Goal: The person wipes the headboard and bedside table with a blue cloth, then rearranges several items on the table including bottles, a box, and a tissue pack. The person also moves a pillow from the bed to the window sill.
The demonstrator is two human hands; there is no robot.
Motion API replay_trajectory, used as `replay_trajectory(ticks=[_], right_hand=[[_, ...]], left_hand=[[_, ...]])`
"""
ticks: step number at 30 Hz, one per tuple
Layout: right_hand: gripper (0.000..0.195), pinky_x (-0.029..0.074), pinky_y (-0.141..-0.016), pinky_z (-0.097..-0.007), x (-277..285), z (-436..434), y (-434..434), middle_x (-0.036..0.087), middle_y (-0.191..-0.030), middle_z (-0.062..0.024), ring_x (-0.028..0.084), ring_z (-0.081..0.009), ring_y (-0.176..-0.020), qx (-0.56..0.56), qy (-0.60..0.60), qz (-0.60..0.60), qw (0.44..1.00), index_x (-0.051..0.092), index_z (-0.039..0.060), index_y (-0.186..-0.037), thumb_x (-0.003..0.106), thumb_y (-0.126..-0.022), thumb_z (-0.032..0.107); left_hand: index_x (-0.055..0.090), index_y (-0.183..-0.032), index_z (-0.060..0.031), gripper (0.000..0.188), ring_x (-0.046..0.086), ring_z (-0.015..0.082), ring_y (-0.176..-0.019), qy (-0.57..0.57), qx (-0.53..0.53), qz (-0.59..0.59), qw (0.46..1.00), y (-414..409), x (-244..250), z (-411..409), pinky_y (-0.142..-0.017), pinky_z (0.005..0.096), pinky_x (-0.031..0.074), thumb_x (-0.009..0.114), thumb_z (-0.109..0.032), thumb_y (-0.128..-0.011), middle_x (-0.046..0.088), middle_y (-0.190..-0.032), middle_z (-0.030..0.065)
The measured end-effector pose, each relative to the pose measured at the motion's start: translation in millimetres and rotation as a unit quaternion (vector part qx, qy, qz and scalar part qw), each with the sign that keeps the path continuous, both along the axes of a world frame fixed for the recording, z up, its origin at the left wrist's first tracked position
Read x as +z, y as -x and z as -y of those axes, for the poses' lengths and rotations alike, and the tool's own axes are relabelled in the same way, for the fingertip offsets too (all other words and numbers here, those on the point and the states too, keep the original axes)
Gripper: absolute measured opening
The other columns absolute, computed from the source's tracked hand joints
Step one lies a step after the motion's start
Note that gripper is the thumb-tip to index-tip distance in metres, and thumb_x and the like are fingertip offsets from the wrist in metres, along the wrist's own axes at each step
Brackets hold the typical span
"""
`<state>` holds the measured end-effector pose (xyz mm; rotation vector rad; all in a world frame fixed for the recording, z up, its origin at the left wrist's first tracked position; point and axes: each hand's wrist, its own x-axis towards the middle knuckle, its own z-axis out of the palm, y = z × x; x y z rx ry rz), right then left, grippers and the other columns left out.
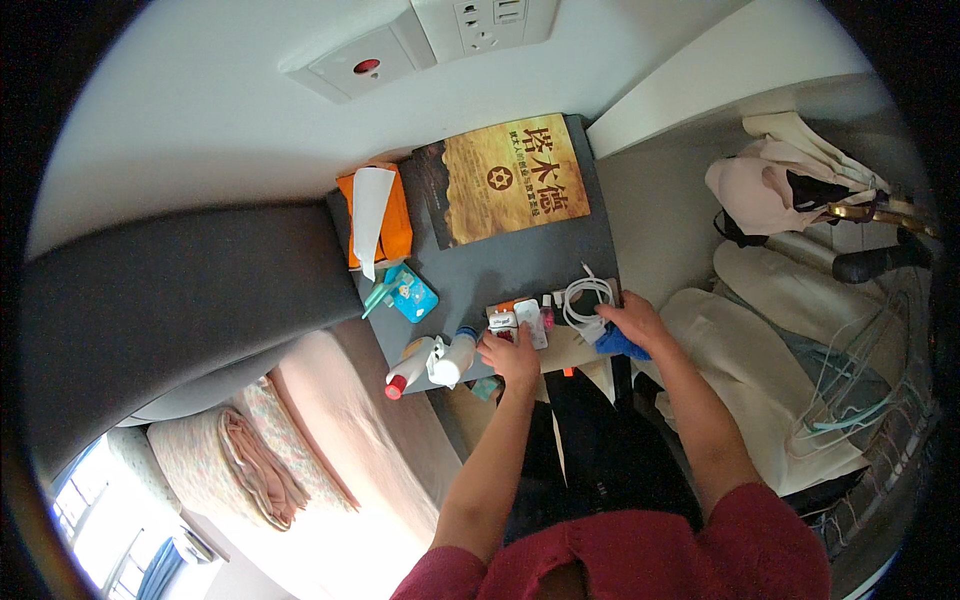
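Note:
On the grey bedside table (465,274), my left hand (514,356) touches a small white case (502,324) with dark and red markings; whether its fingers grip it is unclear. Just right of that hand lies a white rectangular device (531,322), beside a small pink bottle (547,315). My right hand (636,322) has its fingertips at a coiled white cable (581,296) with a charger plug, and a blue cloth (622,343) lies under the hand. Left of my left hand are a white bottle with a blue cap (454,360) and a white bottle with a red cap (409,367).
A yellow-brown book (510,180) lies at the table's back, near an orange tissue pack (390,217). A light blue case (415,294) has a green item on it. The bed (352,420) stands to the left; clothes and hangers (855,375) are at the right.

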<state>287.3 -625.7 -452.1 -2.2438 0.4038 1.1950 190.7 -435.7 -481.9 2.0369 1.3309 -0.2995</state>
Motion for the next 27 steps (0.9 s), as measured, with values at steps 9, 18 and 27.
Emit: replay_trajectory(ticks=[9, 18, 27], right_hand=[[0.058, 0.045, -0.079, -0.0369, 40, 4, -41, 0.062, -0.094, -0.0210, 0.060, -0.0323, -0.088, -0.019, 0.000, 0.062, 0.998, 0.059, -0.0038, -0.098, 0.060, -0.070, 0.047], [0.063, 0.045, -0.078, -0.0413, 34, -61, -161, 0.059, -0.096, -0.0279, 0.059, -0.0372, -0.090, -0.033, -0.059, 0.134, 0.989, 0.061, -0.0078, -0.095, 0.059, -0.069, 0.050], [0.067, 0.045, -0.082, -0.0395, 11, -97, -214, 0.058, -0.098, -0.0303, 0.057, -0.0393, -0.095, 0.010, -0.030, 0.162, 0.986, 0.060, -0.0112, -0.092, 0.060, -0.067, 0.052]], left_hand=[[0.031, -0.124, -0.0015, 0.072, 0.033, 0.0397, -0.111, 0.022, 0.019, 0.062, 0.998, -42, 31, 10, -0.088, 0.0534, 0.032, 0.070, -0.031, -0.071, 0.033, -0.121, 0.0200], [0.034, -0.123, -0.0013, 0.073, 0.032, 0.0375, -0.113, -0.012, -0.005, 0.056, 0.998, -184, 48, -71, -0.091, 0.0521, 0.032, 0.070, -0.035, -0.069, 0.033, -0.120, 0.0189], [0.036, -0.126, -0.0050, 0.070, 0.035, 0.0369, -0.114, -0.012, -0.024, -0.005, 1.000, -233, 20, -106, -0.089, 0.0514, 0.036, 0.065, -0.039, -0.073, 0.035, -0.123, 0.0180]])
